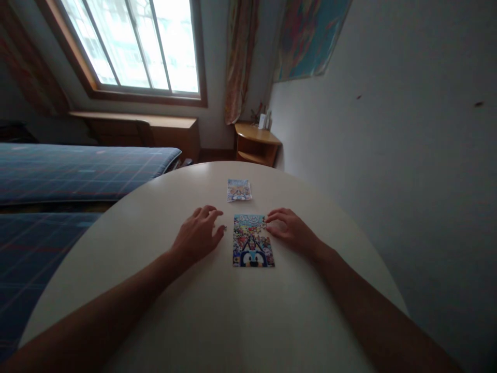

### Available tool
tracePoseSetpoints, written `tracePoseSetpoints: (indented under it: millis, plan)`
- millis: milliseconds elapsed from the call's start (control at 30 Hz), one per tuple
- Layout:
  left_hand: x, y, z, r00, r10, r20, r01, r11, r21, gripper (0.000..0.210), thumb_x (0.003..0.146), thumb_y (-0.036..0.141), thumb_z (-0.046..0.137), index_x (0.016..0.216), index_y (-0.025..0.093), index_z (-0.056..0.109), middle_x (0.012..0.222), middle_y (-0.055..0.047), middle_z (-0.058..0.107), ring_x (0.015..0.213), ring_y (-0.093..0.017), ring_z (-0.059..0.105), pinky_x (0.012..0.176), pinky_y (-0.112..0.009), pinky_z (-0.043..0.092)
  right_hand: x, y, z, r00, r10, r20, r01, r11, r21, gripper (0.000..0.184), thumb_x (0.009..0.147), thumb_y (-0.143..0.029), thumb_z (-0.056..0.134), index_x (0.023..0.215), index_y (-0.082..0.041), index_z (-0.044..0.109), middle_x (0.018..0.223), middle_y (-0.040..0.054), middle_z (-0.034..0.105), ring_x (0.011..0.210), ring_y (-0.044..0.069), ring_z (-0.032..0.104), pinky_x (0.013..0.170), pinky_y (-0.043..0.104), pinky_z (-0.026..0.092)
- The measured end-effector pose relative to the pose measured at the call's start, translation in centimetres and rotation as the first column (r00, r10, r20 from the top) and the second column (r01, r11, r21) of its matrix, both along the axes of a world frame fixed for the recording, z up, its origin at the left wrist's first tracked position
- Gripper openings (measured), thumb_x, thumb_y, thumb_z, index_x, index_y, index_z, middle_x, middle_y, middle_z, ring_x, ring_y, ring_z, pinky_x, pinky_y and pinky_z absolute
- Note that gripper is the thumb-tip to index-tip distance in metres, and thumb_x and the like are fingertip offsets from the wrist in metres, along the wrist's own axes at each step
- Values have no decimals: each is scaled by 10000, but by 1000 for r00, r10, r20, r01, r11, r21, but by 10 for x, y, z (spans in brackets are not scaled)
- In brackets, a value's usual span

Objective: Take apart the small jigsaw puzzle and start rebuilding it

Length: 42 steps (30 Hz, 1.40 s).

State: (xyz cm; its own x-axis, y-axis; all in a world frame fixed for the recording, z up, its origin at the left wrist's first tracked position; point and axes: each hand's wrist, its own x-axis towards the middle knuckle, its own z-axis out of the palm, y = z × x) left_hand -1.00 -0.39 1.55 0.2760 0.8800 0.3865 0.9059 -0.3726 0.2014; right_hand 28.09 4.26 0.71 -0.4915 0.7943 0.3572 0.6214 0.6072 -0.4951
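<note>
A colourful jigsaw puzzle [253,248] lies flat on the white round table [240,311], with a blue cartoon dog face at its lower end and lettering at its top. A notch shows in its right side. At that side, my right hand [289,230] rests with thumb and fingertips drawn together on a jigsaw piece at the edge, partly hidden by the fingers. To the left of the puzzle, my left hand [198,230] lies on the table, thumb and fingers apart. A tiny loose piece [225,228] is by its thumb tip.
Beyond the puzzle lies a smaller picture sheet [239,190] with a similar print. A bed with a blue checked mattress [85,173] stands to the left, and a white wall [388,171] runs along the right. A wooden corner shelf [256,134] is behind the table.
</note>
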Motion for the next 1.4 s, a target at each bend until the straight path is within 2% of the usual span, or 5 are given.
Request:
tracePoseSetpoints:
  millis: [133,467,733,1000,1400]
  plan:
    - [-9,3,-2,982,147,-115,-162,978,-133,340,914,362,522,1176,169,618,1188,-135,631,1077,-319,585,885,-450,511,2,1,-4,1000,-18,20,18,1000,-2,199,863,-320,662,1029,-216,701,1187,103,647,1143,252,559,1029,450,402]
    - [-17,15,-5,994,93,-55,-104,957,-270,216,912,308,522,995,200,690,1020,-90,687,980,-268,618,874,-394,495,1,0,-5,1000,-13,25,14,1000,-13,181,869,-303,648,1025,-228,698,1191,92,647,1142,248,566,1028,456,408]
    - [-16,13,-10,999,-23,38,30,978,-206,253,910,233,489,1047,199,699,1060,-102,684,996,-271,605,917,-424,483,0,0,-4,1000,-10,21,10,1000,-11,181,872,-310,637,1023,-233,700,1184,94,652,1132,253,572,1021,468,413]
    - [-5,12,-16,989,-50,136,74,982,-176,168,873,321,601,974,208,673,1188,-86,624,1116,-283,543,1006,-466,434,-1,-1,-2,1000,-6,17,6,1000,-4,173,869,-289,643,1019,-224,700,1176,94,656,1121,246,578,1018,449,416]
    - [9,3,-8,907,-96,410,157,981,-117,183,913,307,572,1014,237,707,959,-43,733,951,-233,657,880,-392,522,-9,-6,1,1000,15,24,-16,999,37,135,873,-273,651,997,-240,691,1147,79,682,1088,244,600,993,443,426]
